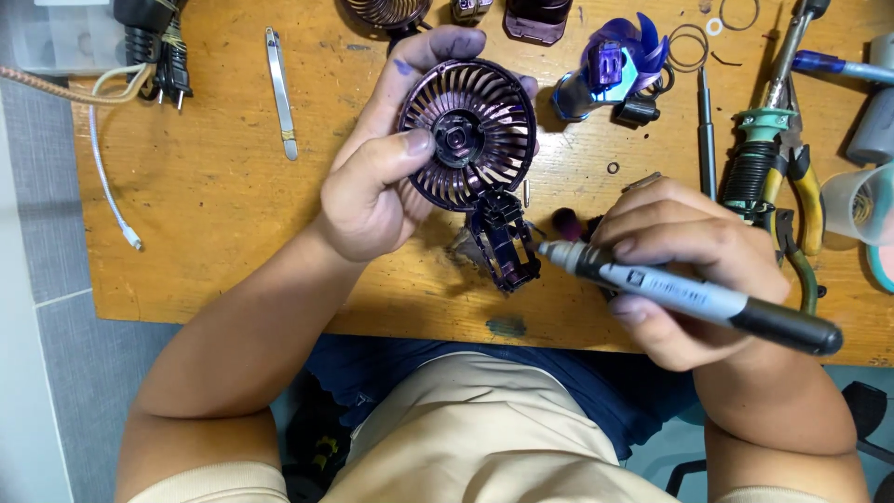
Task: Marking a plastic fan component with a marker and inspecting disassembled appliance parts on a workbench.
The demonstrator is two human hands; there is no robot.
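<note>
The left hand (372, 191) grips the fan grille (468, 135) above the desk's (214, 186) middle; the right hand (694, 265) pinches a marker (684, 296) at its lower frame. A slip could smear ink or snap thin ribs

A small repair workshop. Pliers (806, 200), a screwdriver (705, 140) and loose fan parts (610, 70) crowd the far edge of a scuffed wooden tabletop (214, 186). Power plugs (154, 47) lie at its far left corner.

A worn, stained wooden workbench (214, 186) carries scattered bits — a flat metal strip (281, 91) at upper left, a white cable (104, 177) beside black plugs (168, 70), a blue fan impeller (619, 61), thin wire rings (687, 47), and pliers with yellow-green handles (801, 200) at right.
</note>
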